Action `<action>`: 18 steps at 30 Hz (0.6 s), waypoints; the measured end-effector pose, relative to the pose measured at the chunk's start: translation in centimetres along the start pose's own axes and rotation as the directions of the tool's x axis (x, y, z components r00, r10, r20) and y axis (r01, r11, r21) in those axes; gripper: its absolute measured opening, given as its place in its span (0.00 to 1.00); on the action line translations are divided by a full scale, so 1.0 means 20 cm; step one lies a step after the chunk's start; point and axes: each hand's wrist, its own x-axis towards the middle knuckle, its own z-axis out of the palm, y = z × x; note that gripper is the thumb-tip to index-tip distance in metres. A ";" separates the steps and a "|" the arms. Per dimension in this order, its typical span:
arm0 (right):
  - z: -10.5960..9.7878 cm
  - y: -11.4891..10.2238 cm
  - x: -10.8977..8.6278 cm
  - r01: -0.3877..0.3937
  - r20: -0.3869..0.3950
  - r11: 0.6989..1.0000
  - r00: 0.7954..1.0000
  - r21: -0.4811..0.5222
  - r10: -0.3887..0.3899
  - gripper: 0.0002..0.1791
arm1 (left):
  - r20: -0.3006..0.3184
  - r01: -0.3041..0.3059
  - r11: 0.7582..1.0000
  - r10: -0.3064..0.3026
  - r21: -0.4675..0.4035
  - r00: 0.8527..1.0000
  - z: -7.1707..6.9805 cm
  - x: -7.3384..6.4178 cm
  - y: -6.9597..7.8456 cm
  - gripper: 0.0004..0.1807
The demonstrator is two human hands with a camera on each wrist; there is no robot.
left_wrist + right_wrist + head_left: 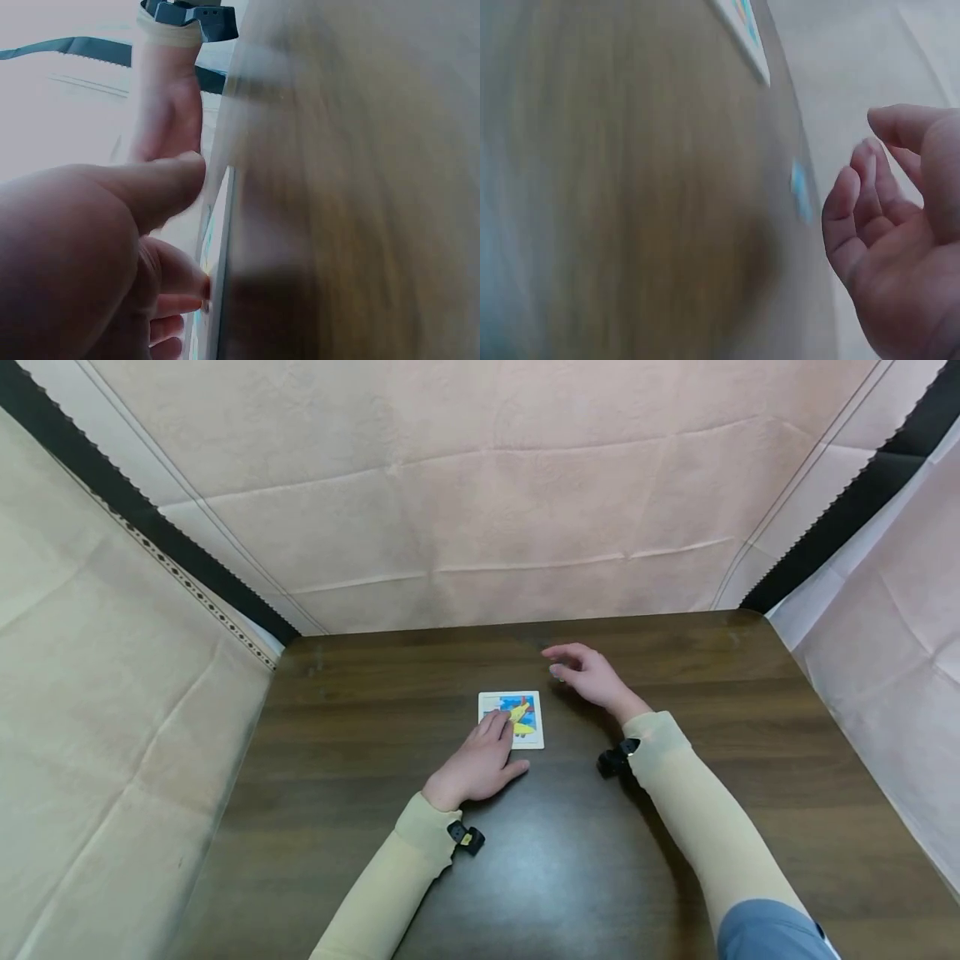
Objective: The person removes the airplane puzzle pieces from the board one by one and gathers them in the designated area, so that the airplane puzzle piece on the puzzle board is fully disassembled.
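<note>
Board, long axis seemingly crosswise, lies partly under straight-fingered left grip (right grip loose, empty)

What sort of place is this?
Probably a makeshift recording booth: creased pale sheeting walls in the back and both sides of a brown wood-look table, and small black wrist-worn cameras are in view.
</note>
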 end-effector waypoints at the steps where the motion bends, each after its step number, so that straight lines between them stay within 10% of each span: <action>1: 0.02 -0.03 0.00 0.028 0.024 0.999 0.999 -0.022 -0.028 0.18 | 0.000 0.006 1.000 -0.006 -0.005 1.000 0.00 0.00 0.01 0.45; 18: 0.28 -0.17 0.05 0.110 0.267 0.959 0.963 -0.261 -0.037 0.14 | 0.039 -0.001 0.998 0.004 -0.070 0.999 0.05 0.03 0.00 0.46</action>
